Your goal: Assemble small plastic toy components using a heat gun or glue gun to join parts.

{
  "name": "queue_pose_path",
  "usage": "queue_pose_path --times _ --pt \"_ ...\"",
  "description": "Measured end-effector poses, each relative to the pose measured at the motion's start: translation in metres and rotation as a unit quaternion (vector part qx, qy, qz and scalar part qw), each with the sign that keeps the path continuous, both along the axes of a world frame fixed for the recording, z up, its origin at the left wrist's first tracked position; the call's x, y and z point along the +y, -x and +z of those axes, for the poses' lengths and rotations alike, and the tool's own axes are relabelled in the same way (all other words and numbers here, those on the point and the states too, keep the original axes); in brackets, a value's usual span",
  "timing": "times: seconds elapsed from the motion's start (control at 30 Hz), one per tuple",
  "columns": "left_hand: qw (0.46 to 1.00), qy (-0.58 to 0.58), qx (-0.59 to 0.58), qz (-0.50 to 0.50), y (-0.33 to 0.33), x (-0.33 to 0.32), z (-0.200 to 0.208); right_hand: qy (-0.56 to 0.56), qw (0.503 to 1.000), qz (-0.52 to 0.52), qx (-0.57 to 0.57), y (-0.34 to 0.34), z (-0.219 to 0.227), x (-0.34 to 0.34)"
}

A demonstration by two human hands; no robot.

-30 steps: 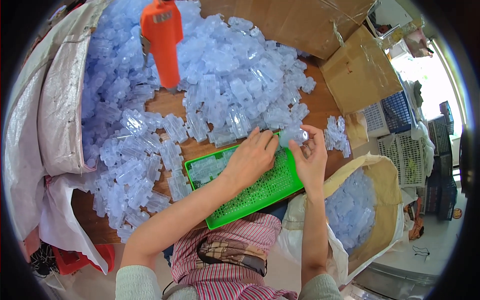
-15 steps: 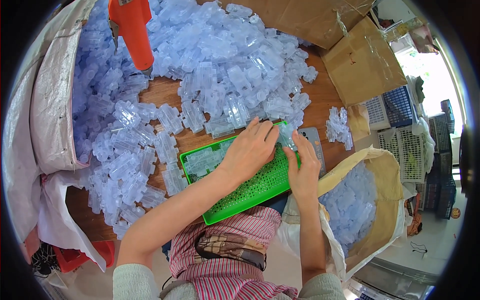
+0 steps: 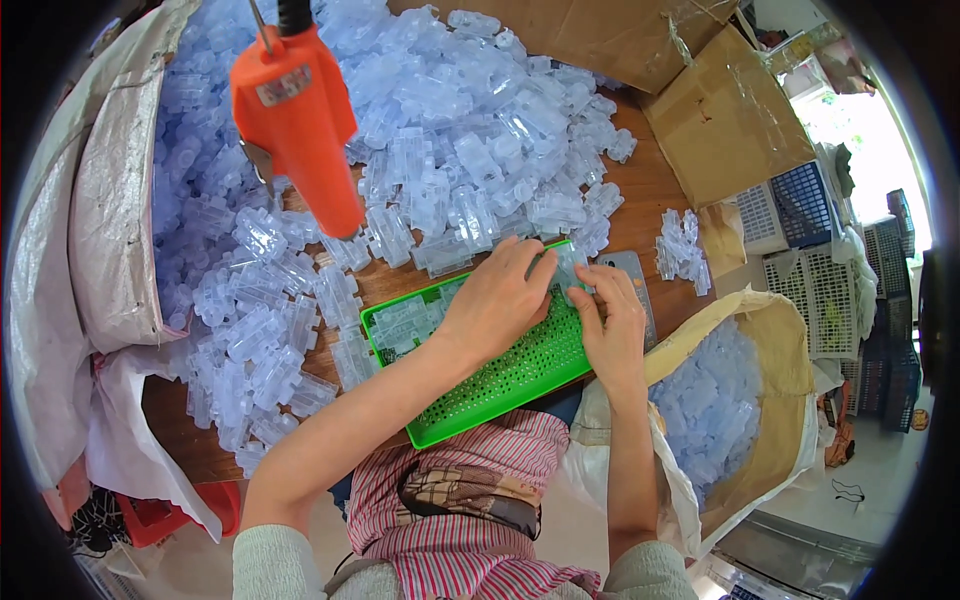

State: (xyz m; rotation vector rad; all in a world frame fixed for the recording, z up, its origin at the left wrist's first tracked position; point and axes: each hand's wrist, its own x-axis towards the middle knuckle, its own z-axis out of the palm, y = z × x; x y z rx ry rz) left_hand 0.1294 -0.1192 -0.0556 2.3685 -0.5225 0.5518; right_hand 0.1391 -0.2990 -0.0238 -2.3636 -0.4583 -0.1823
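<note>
Pinching 1 clear plastic casing (image 3: 570,257) with the right hand (image 3: 614,325) at the green basket's far right corner (image 3: 566,247); unable to judge the left hand's (image 3: 497,300) grip. Probably light, stiff, slippery; best held by its sides.

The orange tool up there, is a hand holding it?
No, the left hand and right hand are both at the green basket, apart from the orange tool.

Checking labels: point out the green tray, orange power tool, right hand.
Green tray (image 3: 505,372), head view: bare perforated floor.
Orange power tool (image 3: 298,135), head view: middle of body.
Right hand (image 3: 617,333), head view: its back.
</note>
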Motion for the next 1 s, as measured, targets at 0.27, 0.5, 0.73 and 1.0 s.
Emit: queue_pose_path --times 0.27,0.5,0.73,1.0 --pt "0.997 0.006 0.044 -0.066 0.008 0.002 0.007 0.027 0.995 -0.075 0.068 0.024 0.015 0.006" --pt "0.99 0.058 0.082 -0.096 0.014 0.001 0.011 0.115 0.986 -0.114 -0.044 0.042 0.007 0.02" --pt "0.984 0.072 0.165 -0.017 0.043 0.065 0.075 0.119 0.979 -0.164 -0.004 0.043 0.022 0.022" --pt "0.982 -0.035 0.182 0.039 0.096 0.12 0.073 -0.336 0.93 0.089 -0.122 0.092 0.117 0.04"
